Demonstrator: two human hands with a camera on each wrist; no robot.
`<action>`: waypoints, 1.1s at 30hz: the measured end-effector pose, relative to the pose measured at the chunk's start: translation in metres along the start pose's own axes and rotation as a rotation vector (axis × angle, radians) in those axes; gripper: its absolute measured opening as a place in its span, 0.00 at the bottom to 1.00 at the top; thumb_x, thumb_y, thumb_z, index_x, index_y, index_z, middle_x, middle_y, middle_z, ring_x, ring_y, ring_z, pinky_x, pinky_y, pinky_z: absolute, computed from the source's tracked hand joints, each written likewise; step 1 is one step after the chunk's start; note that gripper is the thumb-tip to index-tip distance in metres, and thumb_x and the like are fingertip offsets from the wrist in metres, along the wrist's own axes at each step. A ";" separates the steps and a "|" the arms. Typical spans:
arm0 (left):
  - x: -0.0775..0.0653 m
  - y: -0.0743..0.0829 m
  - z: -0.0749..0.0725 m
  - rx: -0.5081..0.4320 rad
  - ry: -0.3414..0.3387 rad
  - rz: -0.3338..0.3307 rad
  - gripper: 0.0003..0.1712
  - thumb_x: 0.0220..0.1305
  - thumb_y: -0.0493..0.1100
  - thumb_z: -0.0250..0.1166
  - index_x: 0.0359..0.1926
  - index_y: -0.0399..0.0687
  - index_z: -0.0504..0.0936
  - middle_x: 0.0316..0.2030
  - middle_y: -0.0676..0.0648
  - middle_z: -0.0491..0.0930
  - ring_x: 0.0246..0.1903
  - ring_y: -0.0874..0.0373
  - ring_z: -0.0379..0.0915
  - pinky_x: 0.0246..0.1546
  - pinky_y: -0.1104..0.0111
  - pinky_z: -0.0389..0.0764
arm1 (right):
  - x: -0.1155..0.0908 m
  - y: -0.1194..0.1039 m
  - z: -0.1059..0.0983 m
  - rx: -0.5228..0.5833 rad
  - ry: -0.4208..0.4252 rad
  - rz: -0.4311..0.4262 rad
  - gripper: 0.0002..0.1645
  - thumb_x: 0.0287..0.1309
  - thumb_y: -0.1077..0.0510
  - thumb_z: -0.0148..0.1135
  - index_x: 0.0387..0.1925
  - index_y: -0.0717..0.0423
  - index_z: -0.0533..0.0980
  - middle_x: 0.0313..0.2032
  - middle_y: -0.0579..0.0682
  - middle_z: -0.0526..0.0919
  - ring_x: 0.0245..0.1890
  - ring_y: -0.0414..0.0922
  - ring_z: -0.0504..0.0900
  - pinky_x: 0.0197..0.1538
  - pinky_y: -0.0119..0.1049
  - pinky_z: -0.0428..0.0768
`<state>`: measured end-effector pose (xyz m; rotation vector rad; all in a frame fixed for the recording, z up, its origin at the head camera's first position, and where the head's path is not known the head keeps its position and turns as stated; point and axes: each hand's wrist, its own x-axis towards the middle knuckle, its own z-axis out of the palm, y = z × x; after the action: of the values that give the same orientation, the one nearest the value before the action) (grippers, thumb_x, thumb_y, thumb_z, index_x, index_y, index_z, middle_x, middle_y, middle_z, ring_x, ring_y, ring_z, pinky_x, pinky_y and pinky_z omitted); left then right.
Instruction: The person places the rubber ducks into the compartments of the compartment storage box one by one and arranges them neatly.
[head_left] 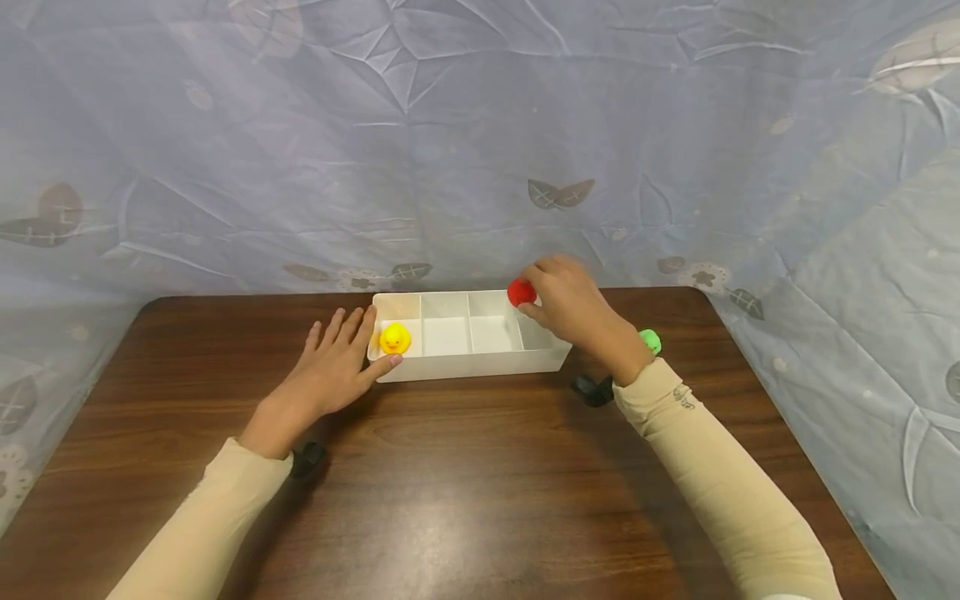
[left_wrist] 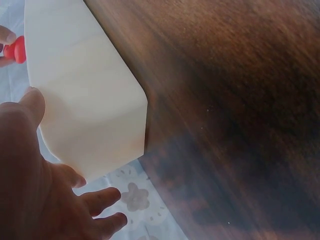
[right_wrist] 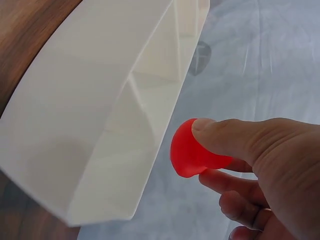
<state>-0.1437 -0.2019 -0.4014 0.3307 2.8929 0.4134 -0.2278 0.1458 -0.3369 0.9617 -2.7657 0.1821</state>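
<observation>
A white divided box (head_left: 468,367) stands near the back of the table. In its leftmost compartment sits a yellow rubber duck (head_left: 394,338). My left hand (head_left: 333,362) rests at the box's left end, fingers straight and spread, thumb at the front rim; the left wrist view shows the thumb and index finger touching the rim. Between thumb and fingers, my right hand (head_left: 566,304) pinches a small rounded red rubber toy (right_wrist: 189,150) above the box's right part. Its far side is hidden by the fingers.
A green toy (head_left: 650,340) lies on the table to the right, partly behind my right wrist. Black wrist camera mounts (head_left: 592,390) show below the wrists. Behind the brown wooden table (head_left: 420,500) hangs a grey-blue leaf-patterned cloth (head_left: 450,150).
</observation>
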 end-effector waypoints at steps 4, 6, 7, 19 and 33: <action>0.000 0.000 0.000 -0.007 -0.003 0.000 0.57 0.79 0.77 0.40 0.87 0.44 0.32 0.86 0.31 0.39 0.85 0.27 0.31 0.81 0.29 0.35 | 0.008 -0.010 -0.001 0.017 -0.030 0.004 0.16 0.63 0.55 0.77 0.46 0.62 0.84 0.42 0.56 0.87 0.46 0.56 0.83 0.54 0.49 0.81; 0.000 0.000 -0.001 -0.009 -0.002 0.001 0.57 0.79 0.77 0.40 0.87 0.44 0.32 0.86 0.31 0.39 0.85 0.27 0.31 0.81 0.29 0.35 | 0.012 -0.015 0.000 0.018 -0.040 0.001 0.16 0.63 0.55 0.77 0.46 0.62 0.84 0.43 0.56 0.88 0.46 0.56 0.83 0.54 0.49 0.81; -0.001 0.000 -0.001 -0.010 -0.003 0.000 0.57 0.79 0.77 0.40 0.87 0.44 0.32 0.86 0.31 0.39 0.85 0.27 0.30 0.81 0.29 0.35 | 0.014 -0.017 0.000 0.016 -0.045 -0.003 0.17 0.63 0.55 0.77 0.46 0.61 0.84 0.43 0.55 0.88 0.47 0.56 0.84 0.55 0.49 0.81; -0.001 0.000 -0.001 -0.006 -0.003 -0.001 0.57 0.79 0.77 0.40 0.87 0.43 0.33 0.86 0.30 0.40 0.85 0.27 0.32 0.82 0.30 0.36 | 0.034 -0.047 0.007 -0.026 -0.082 -0.055 0.20 0.63 0.52 0.78 0.51 0.58 0.85 0.48 0.55 0.90 0.50 0.55 0.84 0.59 0.47 0.82; 0.000 -0.001 -0.001 -0.005 0.003 -0.002 0.58 0.78 0.77 0.41 0.87 0.43 0.34 0.85 0.30 0.43 0.85 0.26 0.35 0.82 0.30 0.38 | 0.050 -0.074 0.015 -0.066 -0.154 -0.092 0.22 0.66 0.48 0.75 0.55 0.56 0.84 0.50 0.54 0.89 0.50 0.54 0.83 0.57 0.45 0.82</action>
<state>-0.1442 -0.2027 -0.4011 0.3265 2.8945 0.4218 -0.2221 0.0552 -0.3365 1.1273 -2.8366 0.0017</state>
